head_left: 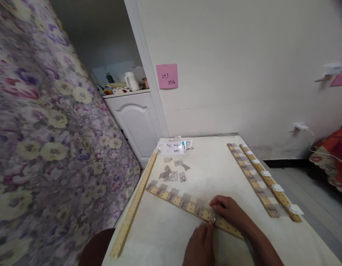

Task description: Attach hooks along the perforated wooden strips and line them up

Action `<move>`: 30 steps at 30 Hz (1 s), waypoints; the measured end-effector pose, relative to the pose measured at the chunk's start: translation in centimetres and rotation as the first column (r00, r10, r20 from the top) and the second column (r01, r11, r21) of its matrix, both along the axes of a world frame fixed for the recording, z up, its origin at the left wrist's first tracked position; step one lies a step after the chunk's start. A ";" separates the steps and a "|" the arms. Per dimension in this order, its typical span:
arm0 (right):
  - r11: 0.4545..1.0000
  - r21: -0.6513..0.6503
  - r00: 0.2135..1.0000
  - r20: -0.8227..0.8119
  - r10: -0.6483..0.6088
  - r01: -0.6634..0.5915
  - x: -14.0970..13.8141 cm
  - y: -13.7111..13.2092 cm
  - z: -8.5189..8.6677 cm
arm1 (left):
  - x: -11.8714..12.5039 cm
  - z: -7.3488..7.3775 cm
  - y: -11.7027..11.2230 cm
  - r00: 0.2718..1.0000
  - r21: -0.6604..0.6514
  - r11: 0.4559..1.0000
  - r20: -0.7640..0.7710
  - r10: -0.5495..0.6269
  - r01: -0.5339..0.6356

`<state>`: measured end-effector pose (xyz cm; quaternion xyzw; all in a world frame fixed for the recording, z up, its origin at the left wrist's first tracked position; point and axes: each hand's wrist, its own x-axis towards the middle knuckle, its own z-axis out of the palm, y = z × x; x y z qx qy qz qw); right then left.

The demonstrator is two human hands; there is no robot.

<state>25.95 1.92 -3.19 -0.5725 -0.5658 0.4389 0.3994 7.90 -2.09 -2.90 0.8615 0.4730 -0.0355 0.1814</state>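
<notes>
Both my hands rest on a perforated wooden strip (184, 205) that lies diagonally across the white table (215, 173). My left hand (200, 245) is closed in a pinch at a small metal piece (214, 220) on the strip. My right hand (228, 210) lies over the strip just behind it, fingers curled and pressing down beside the same piece. Several small clear bags hang along the strip to the left of my hands.
Loose small clear bags (172, 173) and a printed packet (172, 147) lie at the table's far left. Another long wooden strip (133, 208) runs along the left edge. Two strips with white tags (266, 181) lie at the right. A floral cloth (49, 140) hangs left.
</notes>
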 end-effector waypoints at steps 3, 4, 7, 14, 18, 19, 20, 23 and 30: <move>1.000 0.003 1.000 0.001 0.001 -0.001 0.0 0.0 -0.1 | 0.0 -0.2 0.0 1.000 -0.003 1.000 0.023 0.007 -0.007; 1.000 0.004 1.000 0.002 0.003 -0.003 0.0 0.0 -0.2 | -0.1 -0.3 0.0 1.000 -0.004 1.000 0.028 0.007 -0.007; 1.000 0.012 1.000 -0.002 0.006 -0.005 0.0 0.0 -0.3 | -0.1 -0.3 0.0 0.999 -0.004 1.000 0.041 0.000 0.000; 1.000 0.004 1.000 -0.006 0.010 -0.010 0.0 0.0 -0.4 | 0.0 0.5 -0.1 1.000 -0.037 0.999 0.017 -0.006 0.006; 1.000 -0.002 1.000 0.004 -0.003 0.003 0.1 0.0 -0.6 | -0.1 0.2 0.0 1.000 -0.033 0.999 0.022 0.000 0.001; 1.000 -0.003 1.000 0.002 -0.002 0.002 0.1 0.1 -0.6 | -0.1 0.1 0.0 1.000 -0.026 1.000 0.029 0.007 -0.006; 1.000 -0.004 1.000 -0.002 0.002 -0.002 0.1 0.1 -0.6 | -0.1 0.0 0.0 0.999 -0.017 1.000 0.035 0.011 -0.011; 1.000 -0.012 1.000 -0.022 0.014 -0.014 0.2 0.1 -0.7 | -0.2 -0.4 0.0 0.999 0.011 1.000 0.037 0.010 -0.011; 1.000 -0.014 1.000 -0.028 0.006 -0.007 0.3 0.1 -0.7 | -0.2 -0.8 0.0 1.000 0.030 1.000 0.014 0.005 -0.005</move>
